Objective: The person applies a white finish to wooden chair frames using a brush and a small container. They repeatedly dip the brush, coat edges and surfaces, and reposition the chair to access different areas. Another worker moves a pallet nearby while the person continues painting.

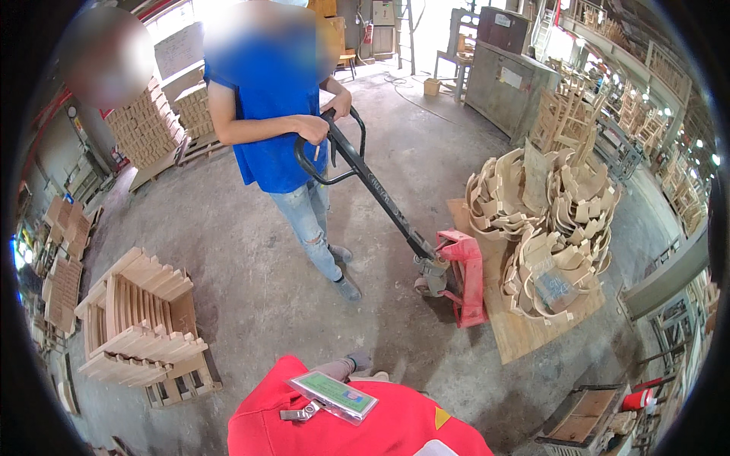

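Note:
Neither of my hands shows; only my red shirt (304, 425) and a clipped badge (334, 395) appear at the lower edge. Ahead of me a person in a blue shirt (266, 144) grips the black looped handle (346, 178) of a pallet jack with both hands. The jack's red body (465, 277) stands at the edge of a plywood sheet (517, 334). On that sheet rest stacked curved wooden pieces (551, 266), in several piles.
A stack of wooden parts (144, 334) stands on a pallet (186, 386) at the left. Behind the person are tall stacks of wood blocks (144, 125). A grey cabinet (506, 83) stands at the back right, and a crate (582, 418) lies at the lower right.

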The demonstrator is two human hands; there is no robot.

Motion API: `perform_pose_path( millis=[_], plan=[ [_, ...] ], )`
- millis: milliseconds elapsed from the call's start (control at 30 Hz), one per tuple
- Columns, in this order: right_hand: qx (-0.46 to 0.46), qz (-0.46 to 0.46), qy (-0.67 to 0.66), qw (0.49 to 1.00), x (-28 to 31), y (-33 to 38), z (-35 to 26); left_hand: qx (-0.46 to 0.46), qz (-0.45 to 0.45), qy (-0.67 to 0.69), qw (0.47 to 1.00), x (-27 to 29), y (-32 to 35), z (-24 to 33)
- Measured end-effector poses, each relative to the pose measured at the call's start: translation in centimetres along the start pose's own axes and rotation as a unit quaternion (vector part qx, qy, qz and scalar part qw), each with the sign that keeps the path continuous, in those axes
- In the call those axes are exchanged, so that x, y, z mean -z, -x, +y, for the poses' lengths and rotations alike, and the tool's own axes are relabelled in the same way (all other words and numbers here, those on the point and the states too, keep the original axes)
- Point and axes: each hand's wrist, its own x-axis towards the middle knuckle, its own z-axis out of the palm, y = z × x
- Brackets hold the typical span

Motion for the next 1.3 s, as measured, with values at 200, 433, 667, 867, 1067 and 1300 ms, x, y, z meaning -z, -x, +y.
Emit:
perform_pose_path(
  millis=[200, 433, 667, 867, 1067, 1300],
  plan=[
    [-0.029, 0.014, -0.019, 0.999, 3.2, -1.0, 2.2, -0.049, 0.029, -0.041, 0.998, -1.4, 0.0, 0.6],
    [-0.062, 0.028, -0.061, 0.996, 6.0, -1.1, 8.2, -0.034, 0.035, -0.040, 0.998, -2.6, 1.4, 0.3],
    [0.208, 0.051, 0.521, 0.826, 7.6, 1.8, 8.8, -0.080, -0.011, -0.086, 0.993, -1.4, 0.6, 1.3],
    [0.012, 0.091, 0.010, 0.996, 6.2, 2.2, 6.9, -0.173, -0.092, -0.159, 0.968, -0.7, -0.8, 1.5],
    [-0.020, 0.096, -0.060, 0.993, 5.0, 1.4, 7.9, -0.038, -0.085, 0.006, 0.996, 0.3, -2.4, 2.2],
    [-0.058, 0.104, -0.013, 0.993, 5.6, 2.5, 7.7, -0.008, -0.025, 0.064, 0.998, 1.6, -2.7, 2.9]
  ],
)
